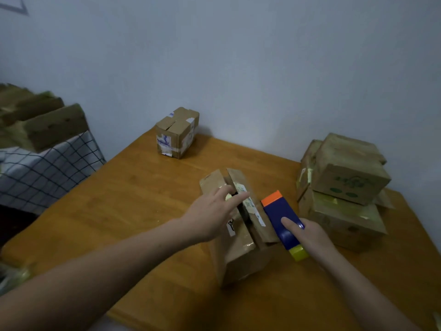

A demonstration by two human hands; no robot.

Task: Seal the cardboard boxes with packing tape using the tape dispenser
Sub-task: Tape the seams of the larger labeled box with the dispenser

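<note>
The tape dispenser is a blue block with an orange far end and a yellow near end, lying just right of the middle box near the centre of the wooden table. The right hand grips it, forefinger laid straight along its top. The middle box is brown, with white labels, and its top flaps stand slightly apart; what is inside cannot be seen. The left hand rests flat on those flaps, fingers straight. A small taped box sits at the far edge. On the right, a top box is stacked on a lower box. On the left, blurred boxes rest on a checked cloth.
</note>
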